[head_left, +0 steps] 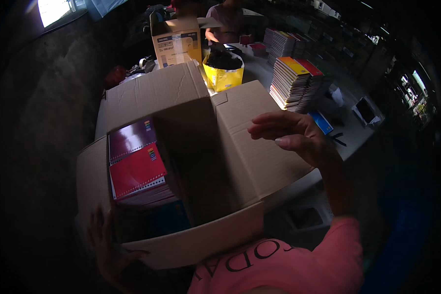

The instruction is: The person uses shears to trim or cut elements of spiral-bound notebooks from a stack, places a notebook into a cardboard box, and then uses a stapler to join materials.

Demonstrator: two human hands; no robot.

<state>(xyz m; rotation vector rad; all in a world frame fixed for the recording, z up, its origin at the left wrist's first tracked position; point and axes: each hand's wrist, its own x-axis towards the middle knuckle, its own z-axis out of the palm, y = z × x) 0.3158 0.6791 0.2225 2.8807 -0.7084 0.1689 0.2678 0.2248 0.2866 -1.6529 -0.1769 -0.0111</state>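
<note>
A large open cardboard box (240,147) stands in front of me with its flaps spread. Inside on the left lie stacked spiral notebooks, a red one (137,171) on top of the near pile and a purple one (131,138) behind it. The right half of the box is dark and I cannot see its contents. My left hand (108,247) grips the box's near left corner. My right hand (291,134) hovers above the right flap, fingers loosely curled, holding nothing.
A white table (353,137) carries tall stacks of notebooks (291,83), a yellow bag (224,73) with dark contents, and a smaller cardboard box (177,43). Another person (225,22) stands at the far end. A dark wall lies to the left.
</note>
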